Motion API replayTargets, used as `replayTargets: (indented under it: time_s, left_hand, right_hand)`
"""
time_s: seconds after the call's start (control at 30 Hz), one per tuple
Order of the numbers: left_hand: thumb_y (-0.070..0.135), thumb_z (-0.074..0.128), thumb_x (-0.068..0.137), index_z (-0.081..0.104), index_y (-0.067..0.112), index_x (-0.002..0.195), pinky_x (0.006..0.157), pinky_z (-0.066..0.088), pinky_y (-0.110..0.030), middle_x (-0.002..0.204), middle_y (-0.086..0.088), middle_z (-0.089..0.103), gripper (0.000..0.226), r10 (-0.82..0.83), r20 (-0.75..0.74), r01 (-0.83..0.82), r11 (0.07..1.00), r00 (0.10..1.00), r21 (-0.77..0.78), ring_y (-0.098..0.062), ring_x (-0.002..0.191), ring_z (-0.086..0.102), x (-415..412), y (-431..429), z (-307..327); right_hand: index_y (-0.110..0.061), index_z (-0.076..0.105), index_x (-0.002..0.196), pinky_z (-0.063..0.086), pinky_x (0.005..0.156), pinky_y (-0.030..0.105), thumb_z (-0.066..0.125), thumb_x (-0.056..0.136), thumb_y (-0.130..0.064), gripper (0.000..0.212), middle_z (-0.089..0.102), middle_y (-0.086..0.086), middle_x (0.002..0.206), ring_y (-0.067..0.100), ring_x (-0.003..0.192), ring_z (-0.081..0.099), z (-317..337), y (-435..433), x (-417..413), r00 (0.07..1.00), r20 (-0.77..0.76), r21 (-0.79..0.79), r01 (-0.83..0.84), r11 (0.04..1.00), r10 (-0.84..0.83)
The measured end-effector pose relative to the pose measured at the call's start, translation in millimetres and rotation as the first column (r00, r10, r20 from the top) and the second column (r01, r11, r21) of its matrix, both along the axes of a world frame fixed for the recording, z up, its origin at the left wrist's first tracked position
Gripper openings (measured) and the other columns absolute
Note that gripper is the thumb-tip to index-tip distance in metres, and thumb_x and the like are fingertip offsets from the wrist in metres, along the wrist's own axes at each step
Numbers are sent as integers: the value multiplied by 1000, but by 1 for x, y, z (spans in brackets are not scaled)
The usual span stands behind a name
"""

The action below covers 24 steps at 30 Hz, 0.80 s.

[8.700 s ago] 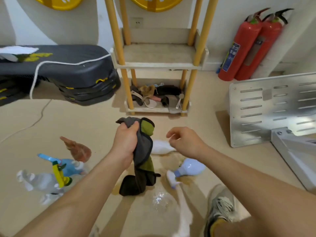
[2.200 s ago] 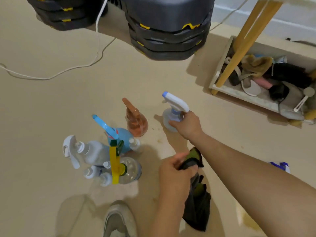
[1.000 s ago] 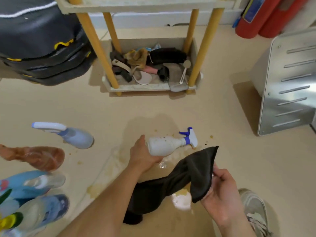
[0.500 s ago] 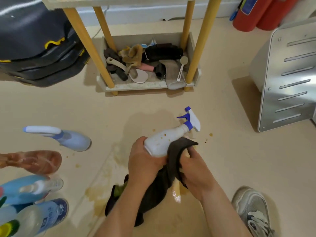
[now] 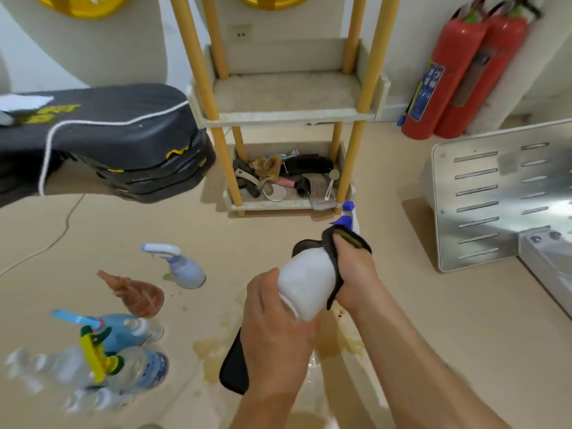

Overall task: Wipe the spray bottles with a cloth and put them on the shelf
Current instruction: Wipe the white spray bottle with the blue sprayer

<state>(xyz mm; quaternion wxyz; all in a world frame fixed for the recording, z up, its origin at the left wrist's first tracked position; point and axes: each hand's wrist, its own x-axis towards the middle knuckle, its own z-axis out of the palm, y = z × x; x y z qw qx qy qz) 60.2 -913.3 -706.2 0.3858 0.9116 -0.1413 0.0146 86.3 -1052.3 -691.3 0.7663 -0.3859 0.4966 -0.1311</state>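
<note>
- Two hands hold the white plastic spray bottle, centre frame: left hand curled round its base, right hand clamping a dark cloth round its neck.
- Probably best: twist the base, drawing cloth downward.

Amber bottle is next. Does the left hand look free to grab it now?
Probably not: the left hand grips the white spray bottle while the right hand wipes it with the cloth. Floor toward the amber bottle looks open.
</note>
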Motion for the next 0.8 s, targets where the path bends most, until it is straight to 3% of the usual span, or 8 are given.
replayTargets:
  time_s: [0.1,0.2,0.27,0.33,0.43,0.57,0.7,0.8]
  left_hand:
    - [23,84,63,42,20,127,69,50,-37,124,1,50,77,78,86,-77,997,993,-15,-31,101,61,-1,9,16]
    - [18,58,82,46,10,128,77,55,-44,123,-13,57,48,74,230,-62,996,970,-59,-36,104,61,2,21,30]
    - [24,44,83,44,10,133,91,52,-45,131,-12,53,52,21,210,-5,997,978,-75,-33,115,56,-2,30,37]
    - [18,54,76,45,12,136,104,43,-33,137,-7,49,62,-84,183,98,993,980,-69,-21,125,48,-9,36,43]
    - [8,69,69,52,25,130,102,33,-7,133,16,46,65,-244,83,256,942,966,-215,8,122,42,-17,38,64]
    - [11,79,78,65,31,111,87,52,-20,116,14,62,42,-291,-201,139,826,936,-547,1,107,62,-8,44,106]
    - [54,83,56,61,30,125,90,57,-36,121,8,68,77,-410,-468,81,813,783,-576,-11,106,68,9,53,130]
    - [41,90,56,66,20,122,80,57,-27,117,1,72,73,-454,-432,102,772,779,-628,-13,105,70,14,60,145]
  right_hand:
    - [-14,64,118,59,84,45,70,84,-29,38,73,13,107,30,98,71,25,37,-22,975,89,-10,-202,979,203]
    - [-14,65,117,61,84,42,78,66,-34,56,75,9,103,23,93,73,44,68,-39,909,87,-90,-399,912,407]
    - [-11,67,110,61,73,35,76,77,-20,35,76,8,94,21,85,74,55,73,-44,904,103,-98,-405,909,415]
    - [-9,67,106,59,65,33,71,85,-14,22,76,11,91,22,78,74,67,69,-48,935,138,-14,-327,945,326]
    - [-7,64,107,61,73,41,64,91,-13,17,75,16,94,29,82,74,81,55,-56,949,172,-10,-265,964,262]
    - [-8,63,105,56,85,50,58,93,-12,13,71,19,94,33,86,70,99,41,-67,928,219,-115,-282,952,301]
    - [-13,59,119,59,79,48,53,99,-23,22,71,21,108,33,88,71,122,42,-68,848,379,-56,-378,924,370]
    - [-8,60,118,58,83,46,57,96,-14,23,71,19,104,31,89,70,137,45,-65,764,389,-186,-482,856,515]
